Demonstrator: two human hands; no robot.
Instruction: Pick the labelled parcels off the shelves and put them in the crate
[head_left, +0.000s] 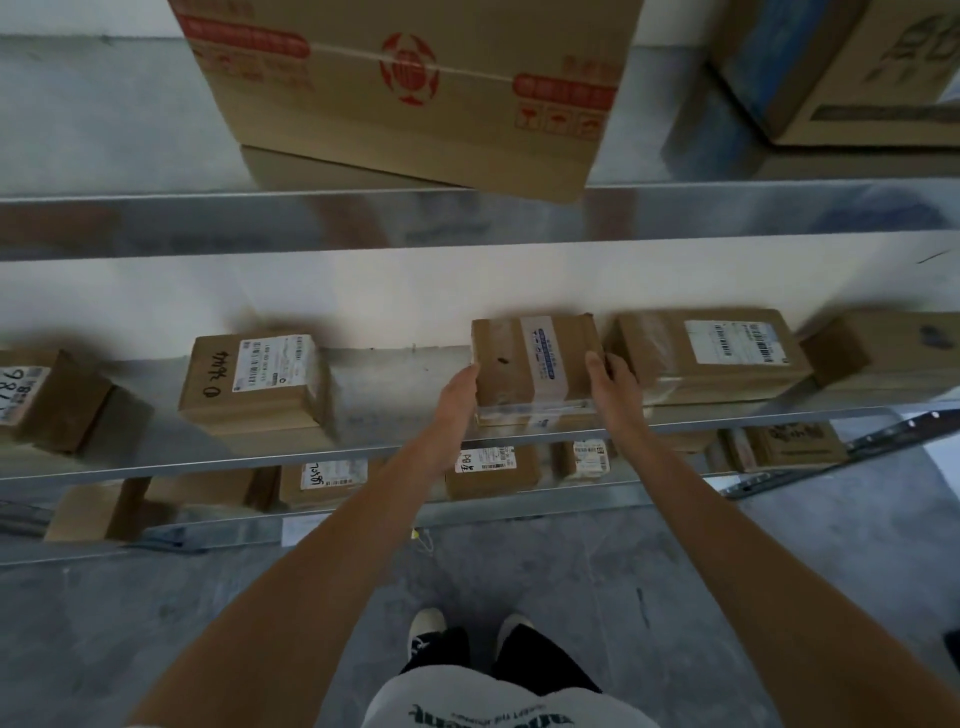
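A small brown parcel (524, 364) with a blue-printed white label sits at the front of the middle shelf (395, 358). My left hand (460, 397) grips its left side and my right hand (613, 387) grips its right side, thumbs on top. To the left a labelled parcel (257, 382) with black handwriting stands alone. A wider labelled parcel (711, 356) lies just right of the held one. No crate is in view.
A big carton with red print (415, 83) overhangs the upper shelf's edge above my hands. Another carton (852, 67) stands at the top right. More labelled parcels (488, 470) lie on the lower shelf. Grey floor and my shoes (426, 629) are below.
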